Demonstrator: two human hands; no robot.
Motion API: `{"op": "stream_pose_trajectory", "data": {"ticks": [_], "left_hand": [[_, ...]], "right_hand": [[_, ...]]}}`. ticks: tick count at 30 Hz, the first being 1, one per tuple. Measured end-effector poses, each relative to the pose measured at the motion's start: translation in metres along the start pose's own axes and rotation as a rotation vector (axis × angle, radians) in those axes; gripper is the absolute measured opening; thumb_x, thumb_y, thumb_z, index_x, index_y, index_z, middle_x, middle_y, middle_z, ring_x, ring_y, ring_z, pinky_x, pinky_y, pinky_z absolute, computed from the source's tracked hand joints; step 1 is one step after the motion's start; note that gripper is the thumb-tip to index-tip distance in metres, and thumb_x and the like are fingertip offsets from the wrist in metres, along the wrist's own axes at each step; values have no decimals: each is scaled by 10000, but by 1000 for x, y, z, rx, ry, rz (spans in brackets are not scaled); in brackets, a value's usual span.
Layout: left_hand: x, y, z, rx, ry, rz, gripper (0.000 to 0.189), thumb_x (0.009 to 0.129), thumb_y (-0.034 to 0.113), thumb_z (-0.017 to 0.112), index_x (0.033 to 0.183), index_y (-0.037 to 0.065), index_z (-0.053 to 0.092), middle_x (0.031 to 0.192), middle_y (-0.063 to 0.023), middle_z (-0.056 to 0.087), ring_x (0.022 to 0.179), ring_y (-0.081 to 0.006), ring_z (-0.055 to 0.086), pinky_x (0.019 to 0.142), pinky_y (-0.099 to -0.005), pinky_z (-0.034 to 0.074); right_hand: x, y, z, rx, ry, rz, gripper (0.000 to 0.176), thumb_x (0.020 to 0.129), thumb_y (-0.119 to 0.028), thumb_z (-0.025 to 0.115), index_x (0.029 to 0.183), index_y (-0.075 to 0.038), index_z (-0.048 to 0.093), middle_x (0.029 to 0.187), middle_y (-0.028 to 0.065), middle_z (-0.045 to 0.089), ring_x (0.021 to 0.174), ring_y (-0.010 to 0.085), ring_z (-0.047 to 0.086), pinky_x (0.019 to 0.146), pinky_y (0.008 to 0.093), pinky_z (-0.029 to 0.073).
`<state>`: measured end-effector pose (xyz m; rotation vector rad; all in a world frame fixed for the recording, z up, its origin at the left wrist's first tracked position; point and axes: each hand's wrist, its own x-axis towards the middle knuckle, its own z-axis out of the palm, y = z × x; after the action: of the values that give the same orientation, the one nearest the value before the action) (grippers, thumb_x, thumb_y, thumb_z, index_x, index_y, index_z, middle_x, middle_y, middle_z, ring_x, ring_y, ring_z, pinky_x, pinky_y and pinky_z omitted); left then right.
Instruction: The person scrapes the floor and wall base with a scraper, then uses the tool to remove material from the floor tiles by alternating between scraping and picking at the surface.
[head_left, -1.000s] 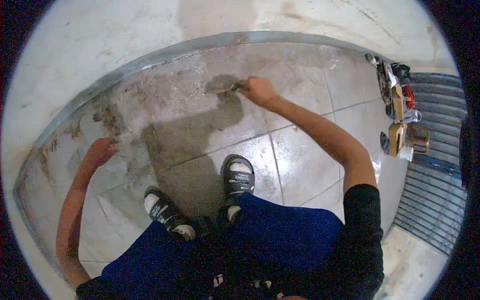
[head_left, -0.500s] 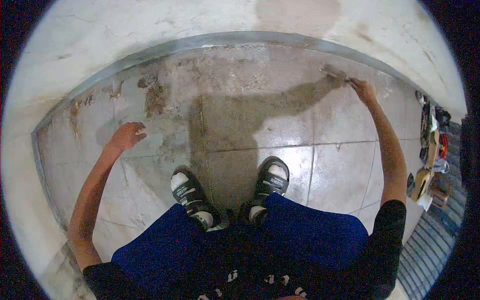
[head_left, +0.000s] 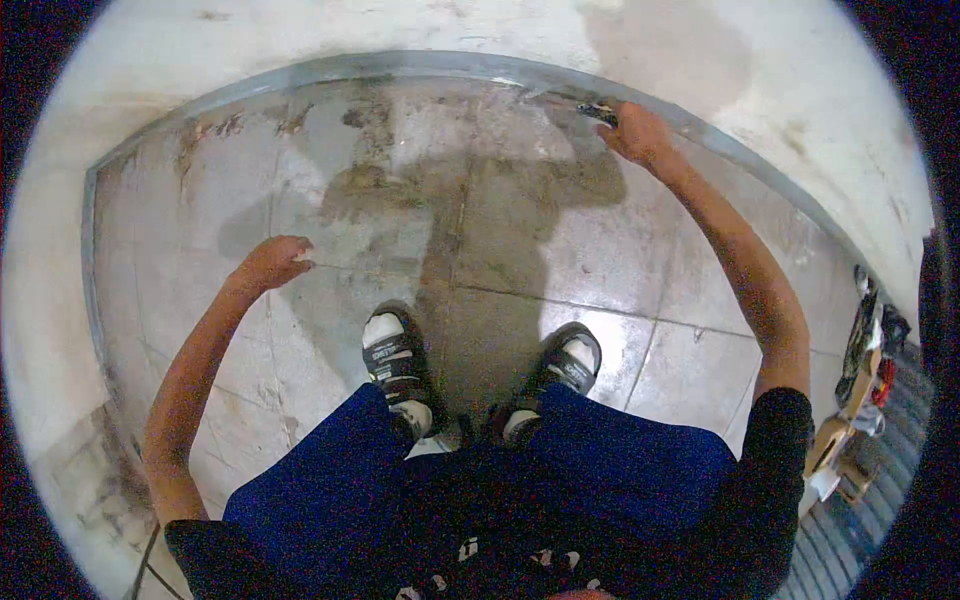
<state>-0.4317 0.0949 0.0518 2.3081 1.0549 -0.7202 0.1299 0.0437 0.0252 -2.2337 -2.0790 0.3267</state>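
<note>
My right hand (head_left: 640,135) is closed round a small hand tool (head_left: 598,112), dark with a paler part, held low by the far edge of the floor where it meets the wall. Its exact kind is hard to make out, since the fingers cover much of it. My left hand (head_left: 272,264) hovers over the tiled floor (head_left: 610,245) at the left, fingers loosely bent and thumb apart, with nothing visible in it. Dark stains and rough patches (head_left: 365,130) mark the tiles near the wall.
A grey skirting strip (head_left: 400,66) runs along the base of the pale wall (head_left: 400,25). My sandalled feet (head_left: 395,355) stand on the tiles. Boxes and mixed items (head_left: 862,395) lie at the right beside a ridged grey surface (head_left: 855,530).
My right hand has moved left and farther forward with the tool, up to the wall's base. My left hand stays nearly in place. The view has shifted slightly.
</note>
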Motion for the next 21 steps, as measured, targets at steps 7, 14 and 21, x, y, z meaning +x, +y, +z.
{"op": "stream_pose_trajectory", "data": {"ticks": [7, 14, 21], "left_hand": [[-49, 25, -6, -1, 45, 19, 365, 827, 301, 622, 1058, 18, 610, 1047, -178, 629, 985, -353, 588, 863, -432, 461], [-35, 57, 0, -35, -47, 80, 410, 865, 368, 578, 1148, 71, 567, 1167, -144, 585, 1068, -328, 560, 928, -422, 441], [-23, 64, 13, -66, 35, 155, 423, 834, 348, 597, 1125, 43, 572, 1065, -174, 613, 994, -352, 579, 868, -445, 455]], "right_hand": [[27, -33, -52, -225, 78, -153, 171, 811, -189, 595, 820, -25, 644, 804, 207, 639, 774, 365, 627, 685, 461, 506], [57, -86, -37, -181, 87, -357, 134, 723, -86, 567, 753, 33, 621, 781, 238, 629, 748, 403, 621, 682, 470, 508], [66, -106, -28, -335, -10, -460, 108, 706, -76, 578, 736, 16, 624, 772, 235, 633, 745, 387, 637, 671, 462, 522]]}}
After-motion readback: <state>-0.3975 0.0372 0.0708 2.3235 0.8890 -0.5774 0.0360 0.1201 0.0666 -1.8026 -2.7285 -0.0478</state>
